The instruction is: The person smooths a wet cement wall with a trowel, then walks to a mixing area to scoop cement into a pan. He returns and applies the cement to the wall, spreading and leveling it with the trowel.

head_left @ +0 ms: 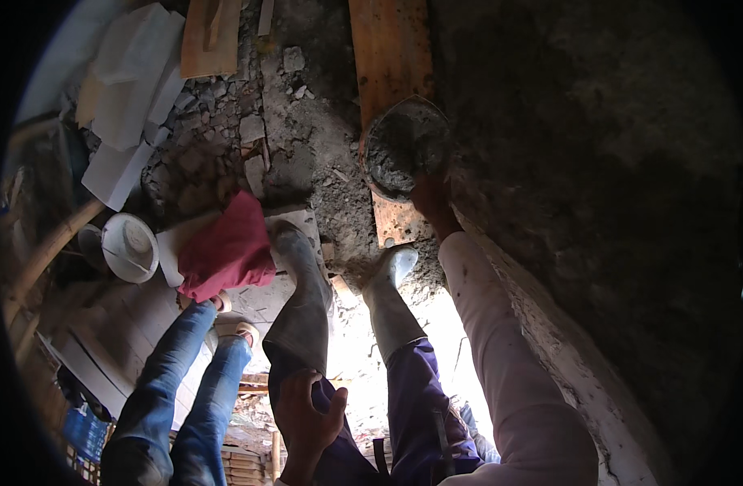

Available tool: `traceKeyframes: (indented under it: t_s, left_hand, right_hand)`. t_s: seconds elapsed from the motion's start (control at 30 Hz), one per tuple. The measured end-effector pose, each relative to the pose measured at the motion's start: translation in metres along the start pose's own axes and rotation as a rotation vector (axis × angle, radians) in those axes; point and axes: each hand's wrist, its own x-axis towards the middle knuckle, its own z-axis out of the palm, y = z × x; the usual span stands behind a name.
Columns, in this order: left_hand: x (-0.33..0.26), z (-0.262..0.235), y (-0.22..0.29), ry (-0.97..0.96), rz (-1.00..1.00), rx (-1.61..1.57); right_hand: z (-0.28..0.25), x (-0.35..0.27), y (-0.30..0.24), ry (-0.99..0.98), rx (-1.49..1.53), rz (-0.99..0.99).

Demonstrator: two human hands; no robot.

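A round pan of wet grey mortar (404, 154) rests on a long wooden plank (394, 57). My right hand (433, 198) reaches to the pan's near right rim, its fingers closed and in deep shadow. What they grip, if anything, is hidden. Beside my left thigh hangs my left hand (310, 411), thumb apart from the loosely bent fingers, with nothing in it. My boots (302, 312) are smeared grey, one on a pale slab and the other near the plank's end.
At left stands another person in blue jeans (205, 397) and sandals, beside a red cloth (229, 255). Nearby are a white bowl (130, 248), pale blocks (128, 105), rubble (197, 154) and a wooden pole (51, 251). A low wall edge (566, 356) runs along my right arm.
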Motion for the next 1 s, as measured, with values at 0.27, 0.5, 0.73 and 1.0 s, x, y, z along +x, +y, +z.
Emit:
traceKeyframes:
  t_s: [0.27, 0.5, 0.73, 1.0]
  left_hand:
    - [0.009, -0.006, -0.001, 0.005, -0.070, -0.045]
    - [0.019, -0.013, 0.004, 0.022, 0.013, -0.109]
    - [0.016, -0.009, 0.007, 0.017, 0.056, -0.014]
    - [0.011, -0.008, -0.003, 0.071, 0.024, -0.079]
  right_hand:
    - [-0.026, -0.031, 0.037, 0.468, 0.187, 0.070]
    - [-0.056, -0.025, -0.011, -0.021, -0.069, 0.056]
    - [-0.086, 0.001, 0.025, 0.659, -0.127, -0.161]
    - [-0.062, -0.049, 0.012, 0.250, 0.126, 0.230]
